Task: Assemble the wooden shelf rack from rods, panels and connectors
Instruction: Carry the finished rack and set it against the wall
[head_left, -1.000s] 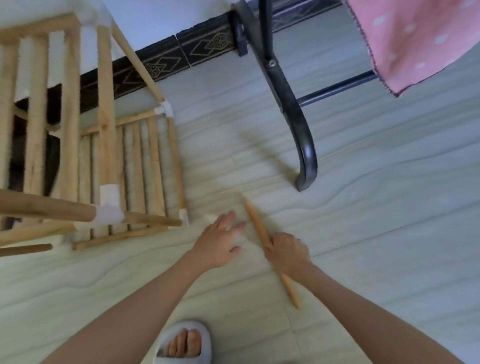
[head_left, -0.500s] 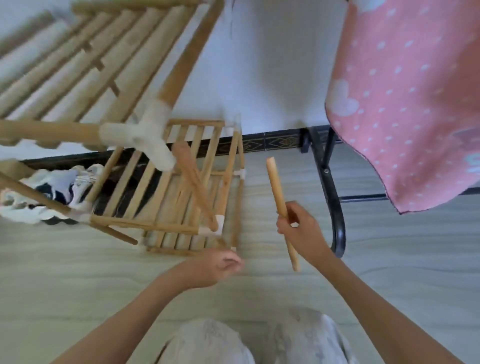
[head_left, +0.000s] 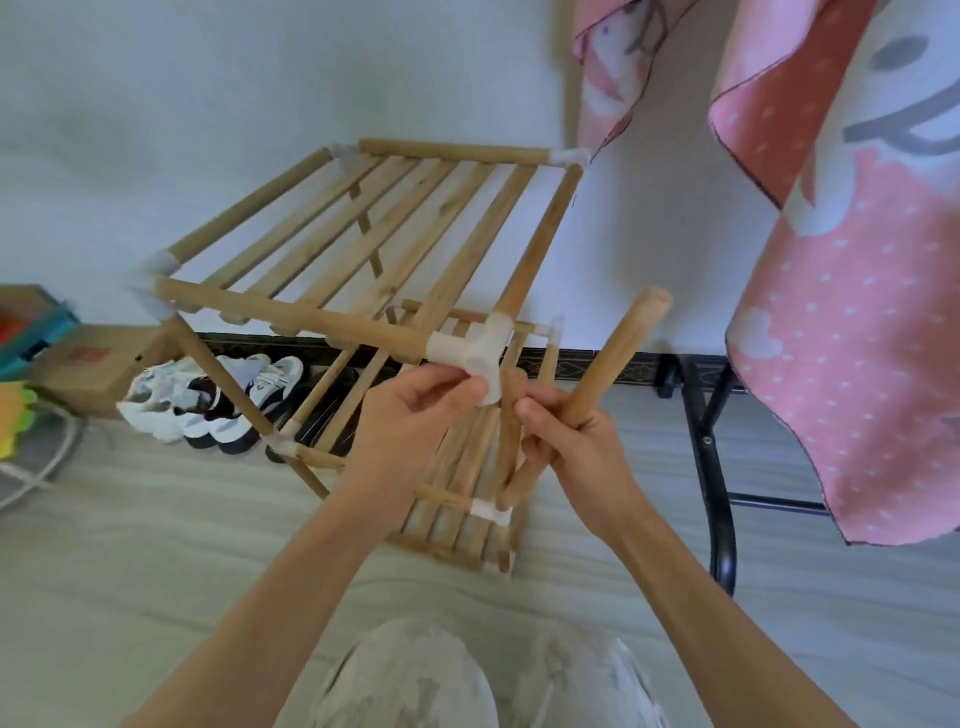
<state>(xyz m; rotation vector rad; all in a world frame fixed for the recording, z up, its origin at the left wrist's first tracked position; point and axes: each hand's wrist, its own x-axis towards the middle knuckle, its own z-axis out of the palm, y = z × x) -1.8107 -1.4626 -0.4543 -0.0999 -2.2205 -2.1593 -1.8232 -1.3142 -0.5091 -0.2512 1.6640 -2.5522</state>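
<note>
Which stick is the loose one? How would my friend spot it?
Find the wooden rack by the white wall, then its near white corner connector. Just right of it, the right hand grips one rod. Unlike the others, it is joined to nothing, leaning with its top end free.

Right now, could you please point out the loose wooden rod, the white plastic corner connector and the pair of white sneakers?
Loose wooden rod (head_left: 613, 358), head view, mid shaft above the right hand.
White plastic corner connector (head_left: 480, 345), head view, its central body.
Pair of white sneakers (head_left: 208, 400), head view, the nearer shoe's side.
</note>
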